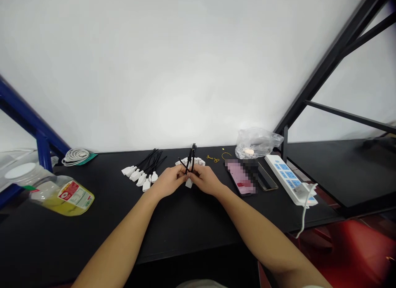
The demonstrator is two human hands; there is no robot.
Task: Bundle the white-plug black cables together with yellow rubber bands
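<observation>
Both hands meet at the middle of the table, fingers pinched together. Between them is a black cable with a white plug (189, 183), the plug pointing down towards me. My left hand (169, 180) grips it from the left, while my right hand (204, 180) closes on it from the other side. Fingers hide part of the cable. Just behind lies a bunch of similar white plugs (200, 161) with black cables (193, 148) pointing to the wall. Left of my hands, several more white-plug cables (141, 180) are spread in a loose fan.
Yellow ties (213, 158), a pink-screened phone (240, 178), a second phone (267, 178) and a white power strip (286, 176) lie to the right. A clear plastic bag (258, 141) rests behind them. At left are a yellow-liquid bottle (68, 197) and a coiled white cable (76, 156).
</observation>
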